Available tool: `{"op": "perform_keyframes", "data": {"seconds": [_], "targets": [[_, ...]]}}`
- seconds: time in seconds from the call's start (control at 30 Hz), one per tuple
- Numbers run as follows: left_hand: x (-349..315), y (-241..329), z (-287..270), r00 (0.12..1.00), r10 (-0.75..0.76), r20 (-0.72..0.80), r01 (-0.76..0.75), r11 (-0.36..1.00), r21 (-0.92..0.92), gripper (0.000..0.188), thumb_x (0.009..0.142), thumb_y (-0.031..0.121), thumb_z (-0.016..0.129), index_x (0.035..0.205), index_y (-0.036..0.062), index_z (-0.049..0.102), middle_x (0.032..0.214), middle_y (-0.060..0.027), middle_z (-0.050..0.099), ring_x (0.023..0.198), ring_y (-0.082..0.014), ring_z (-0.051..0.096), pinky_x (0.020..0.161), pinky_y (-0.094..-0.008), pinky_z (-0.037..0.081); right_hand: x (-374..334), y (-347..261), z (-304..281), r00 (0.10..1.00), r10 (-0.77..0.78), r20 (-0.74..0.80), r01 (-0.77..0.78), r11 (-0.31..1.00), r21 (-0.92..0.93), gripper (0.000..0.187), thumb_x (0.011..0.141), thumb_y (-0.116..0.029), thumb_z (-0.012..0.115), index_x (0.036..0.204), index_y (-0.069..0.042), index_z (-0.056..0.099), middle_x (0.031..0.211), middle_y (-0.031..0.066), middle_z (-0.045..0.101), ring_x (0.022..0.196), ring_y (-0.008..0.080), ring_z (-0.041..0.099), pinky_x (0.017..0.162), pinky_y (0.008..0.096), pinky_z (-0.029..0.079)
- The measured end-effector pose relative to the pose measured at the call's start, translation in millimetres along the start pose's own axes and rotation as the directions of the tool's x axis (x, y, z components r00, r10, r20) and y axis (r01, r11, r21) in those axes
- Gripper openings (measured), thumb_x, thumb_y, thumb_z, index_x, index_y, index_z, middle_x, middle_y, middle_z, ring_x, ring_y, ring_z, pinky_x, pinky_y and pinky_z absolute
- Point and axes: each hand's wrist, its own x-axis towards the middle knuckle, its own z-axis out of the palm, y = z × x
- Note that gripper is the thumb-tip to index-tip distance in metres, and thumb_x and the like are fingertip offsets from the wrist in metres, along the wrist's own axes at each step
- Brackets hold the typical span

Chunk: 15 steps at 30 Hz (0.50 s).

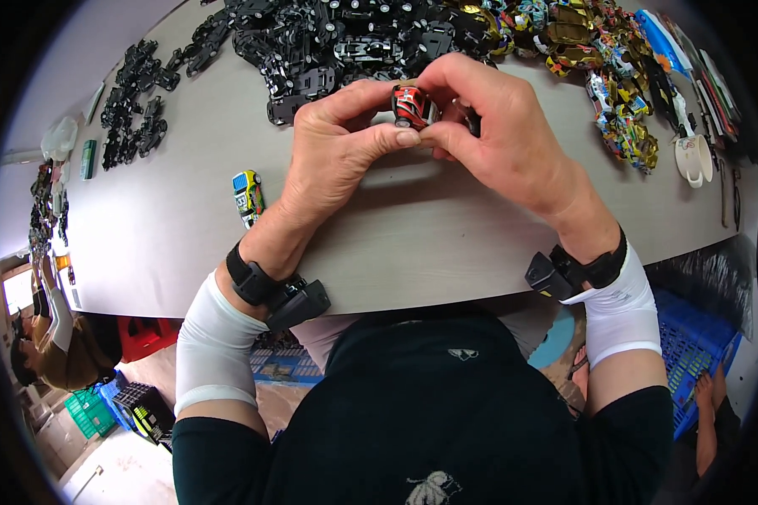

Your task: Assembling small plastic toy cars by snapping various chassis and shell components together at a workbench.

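A small red toy car (413, 107) with black and white markings is held up above the table between both hands. My left hand (338, 139) pinches it from the left, thumb along its lower edge and index finger at the top. On the other side my right hand (501, 122) closes around it with thumb and fingers; a small dark part shows between these fingers, too hidden to name. Left of my left wrist, a yellow, green and blue toy car (248, 199) rests on the table (404, 244).
Black toy car chassis (366, 50) lie heaped at the far side, with a smaller group (135, 101) to the left. Colourful car shells (577, 38) spread at the far right near a white cup (693, 160). Another person (67, 353) works at left. A blue crate (682, 337) stands lower right.
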Motion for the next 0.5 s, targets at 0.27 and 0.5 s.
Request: {"op": "perform_keyframes", "data": {"seconds": [0.27,0.5], "targets": [[3,9,10,0.998,-0.049,0.043,0.061,0.937,-0.345,0.05,0.079,0.004,0.068,0.124,-0.0009,0.047,0.099,-0.0104,0.059,0.086,-0.0177,0.061,0.076,-0.0326,0.057,-1,5,-3,0.998,0.029,0.062,-0.03,0.999,0.013,0.021,0.072,-0.007,0.071,0.082,0.001,0.055,0.067,0.0106,0.059,0.053,0.0174,0.058,0.048,0.0283,0.045],[2,9,1,0.968,-0.244,-0.056,0.207,0.904,-0.374,0.026,0.084,0.008,0.063,0.105,-0.0047,0.057,0.089,-0.0102,0.063,0.078,-0.0167,0.063,0.061,-0.0272,0.057,-6,5,0,0.984,0.096,0.147,-0.126,0.97,0.21,0.021,0.076,-0.011,0.071,0.086,0.001,0.058,0.068,0.0065,0.061,0.052,0.0091,0.055,0.047,0.0227,0.043]]}}
